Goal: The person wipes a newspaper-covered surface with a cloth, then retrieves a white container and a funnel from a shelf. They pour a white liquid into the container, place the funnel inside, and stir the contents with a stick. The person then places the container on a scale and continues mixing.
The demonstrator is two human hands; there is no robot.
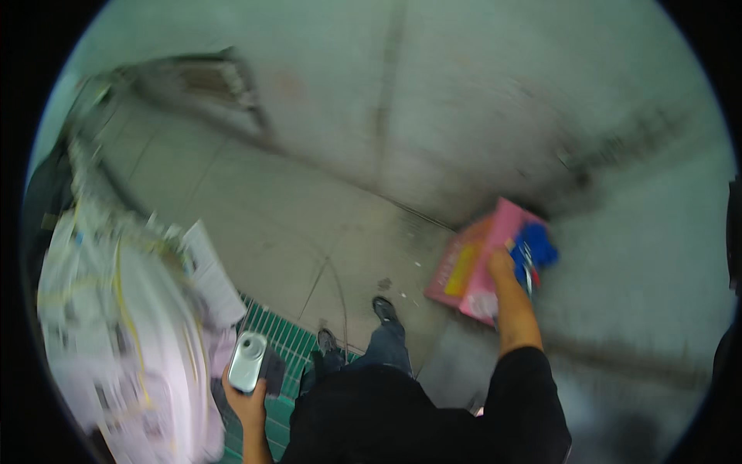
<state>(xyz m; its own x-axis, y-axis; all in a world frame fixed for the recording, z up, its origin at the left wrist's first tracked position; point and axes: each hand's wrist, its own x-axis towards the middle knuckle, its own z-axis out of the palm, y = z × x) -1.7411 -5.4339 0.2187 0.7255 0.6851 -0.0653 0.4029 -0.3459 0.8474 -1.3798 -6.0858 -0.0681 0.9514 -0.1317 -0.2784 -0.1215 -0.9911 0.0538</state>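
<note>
My left hand (pixel 249 401) is closed around a pale silver-green phone (pixel 248 362) with a round camera bump on its back. Below and beside that hand, a dark patch overlaps the green grating. Out to the right, my right hand (pixel 501 265) reaches over an open pink box (pixel 462 272) with a yellow panel on its side. Just beyond the fingers is a crumpled blue thing (pixel 535 246), perhaps cloth or a glove, with thin silver and red pieces beside it. Blur hides whether my right fingers grip any of these.
Bulky white wrapped material (pixel 135 325) with yellow strips fills the left side, and a white sheet (pixel 211 274) lies against it. A green slatted platform (pixel 282 340) is beside my legs. Ahead, a pale stained wall (pixel 464 93) meets the tiled floor (pixel 255 209).
</note>
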